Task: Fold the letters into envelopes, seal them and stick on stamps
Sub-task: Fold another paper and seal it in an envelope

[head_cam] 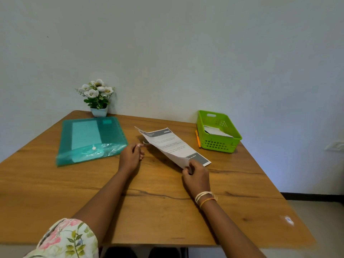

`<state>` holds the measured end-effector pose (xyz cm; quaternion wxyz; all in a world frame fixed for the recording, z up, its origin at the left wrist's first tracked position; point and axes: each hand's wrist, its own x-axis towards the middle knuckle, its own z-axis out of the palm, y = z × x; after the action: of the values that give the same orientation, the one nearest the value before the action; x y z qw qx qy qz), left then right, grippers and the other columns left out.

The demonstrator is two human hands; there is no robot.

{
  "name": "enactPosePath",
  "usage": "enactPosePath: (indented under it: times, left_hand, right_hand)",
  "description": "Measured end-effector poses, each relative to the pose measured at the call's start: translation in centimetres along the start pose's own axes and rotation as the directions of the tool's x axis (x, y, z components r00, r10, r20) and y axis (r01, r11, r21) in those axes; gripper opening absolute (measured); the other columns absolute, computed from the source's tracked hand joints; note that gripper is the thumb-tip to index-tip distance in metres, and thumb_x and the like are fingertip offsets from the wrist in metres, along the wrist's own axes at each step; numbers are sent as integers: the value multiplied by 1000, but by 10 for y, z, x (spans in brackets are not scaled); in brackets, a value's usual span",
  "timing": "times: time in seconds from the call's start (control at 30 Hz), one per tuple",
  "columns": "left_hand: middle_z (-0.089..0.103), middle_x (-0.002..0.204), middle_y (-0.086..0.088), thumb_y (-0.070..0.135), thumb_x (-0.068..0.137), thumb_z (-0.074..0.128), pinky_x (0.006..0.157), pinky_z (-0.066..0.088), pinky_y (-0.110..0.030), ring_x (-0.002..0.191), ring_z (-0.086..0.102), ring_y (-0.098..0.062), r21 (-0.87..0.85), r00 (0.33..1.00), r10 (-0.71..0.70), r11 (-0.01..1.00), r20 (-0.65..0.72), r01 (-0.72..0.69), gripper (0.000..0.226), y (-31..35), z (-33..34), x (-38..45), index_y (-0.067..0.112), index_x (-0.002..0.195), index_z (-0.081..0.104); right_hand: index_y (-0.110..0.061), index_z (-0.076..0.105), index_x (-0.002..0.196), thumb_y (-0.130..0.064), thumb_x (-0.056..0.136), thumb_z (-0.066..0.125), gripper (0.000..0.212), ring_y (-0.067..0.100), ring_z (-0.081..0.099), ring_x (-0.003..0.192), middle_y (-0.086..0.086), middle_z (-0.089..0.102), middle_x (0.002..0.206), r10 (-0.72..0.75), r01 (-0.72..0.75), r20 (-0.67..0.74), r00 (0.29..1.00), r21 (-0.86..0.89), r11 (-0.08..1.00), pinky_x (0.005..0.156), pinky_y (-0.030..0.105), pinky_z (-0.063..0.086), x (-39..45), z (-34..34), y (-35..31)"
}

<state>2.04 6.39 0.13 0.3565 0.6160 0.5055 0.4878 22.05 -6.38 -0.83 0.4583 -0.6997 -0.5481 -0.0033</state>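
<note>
A printed letter with grey bands at both ends lies slanted in the middle of the wooden table, its left long edge lifted and curling over. My right hand pinches the sheet's near corner between thumb and fingers. My left hand sits just left of the sheet with its fingers curled; it seems to pinch something small and pale at its fingertips, close to the lifted edge, though what it is stays unclear.
A teal plastic folder with a snap button lies at the left. A green basket holding white paper stands at the back right, an orange pen beside it. A potted white flower stands against the wall.
</note>
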Motion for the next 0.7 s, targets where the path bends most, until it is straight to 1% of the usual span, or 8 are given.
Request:
enactPosePath:
  times: [0.1,0.17,0.23,0.37,0.47,0.53,0.6,0.7]
  left_hand:
    - [67,80,-15,26,104,35,56,52,-25,63,61,-20,-149,995,-95,984,-1,94,35,2,-11,-9,4,104,63]
    - [67,88,-18,29,104,34,55,55,-25,67,64,-21,-209,987,-158,965,10,157,39,2,-17,-12,2,106,61]
    - [68,91,-12,34,104,32,56,56,-26,74,66,-20,-238,983,-182,954,35,185,43,4,-24,-18,3,107,61]
    - [67,83,-4,45,103,26,62,42,-24,74,62,-13,-140,986,-165,976,37,168,51,10,-37,-26,13,100,65]
    - [68,94,-6,36,99,45,64,44,-24,75,61,-10,-97,987,-150,983,52,155,33,8,-44,-24,12,109,65]
    - [69,98,-9,25,92,61,58,47,-22,72,63,-11,-32,984,-150,988,98,153,24,7,-47,-25,11,112,64]
    - [69,88,-7,17,87,68,48,48,-18,65,66,-13,6,973,-157,987,170,158,29,8,-47,-30,10,115,63]
    - [67,79,-7,12,82,73,47,48,-18,62,66,-15,55,967,-123,992,223,114,41,7,-46,-33,7,121,60]
  right_hand:
    - [-16,51,66,-5,71,64,18,13,47,61,-5,53,64,-36,36,29,999,11,999,54,18,36,-13,-23,7]
    - [-13,48,65,-6,71,64,19,17,48,60,-2,52,62,-38,38,34,999,7,999,54,25,39,-18,-34,14]
    - [-11,52,67,-5,73,64,15,19,54,62,1,57,65,-61,60,46,997,32,998,56,33,45,-23,-43,23]
    - [-17,59,69,5,69,65,23,12,61,74,-4,66,76,-105,98,145,984,54,994,66,30,50,-29,-59,36]
    - [-19,58,66,4,68,68,26,15,65,80,-5,68,79,-112,114,249,962,5,993,71,33,54,-24,-73,46]
    - [-19,59,63,6,69,65,26,17,66,85,-5,69,81,-61,68,307,950,-10,998,77,35,55,-16,-83,51]
    - [-16,66,63,8,72,62,26,13,66,90,-4,71,89,28,-20,374,927,-24,999,83,33,53,-7,-91,50]
    - [-10,75,73,11,80,55,30,13,62,97,0,70,100,208,-195,511,834,-79,978,86,23,47,9,-98,43]
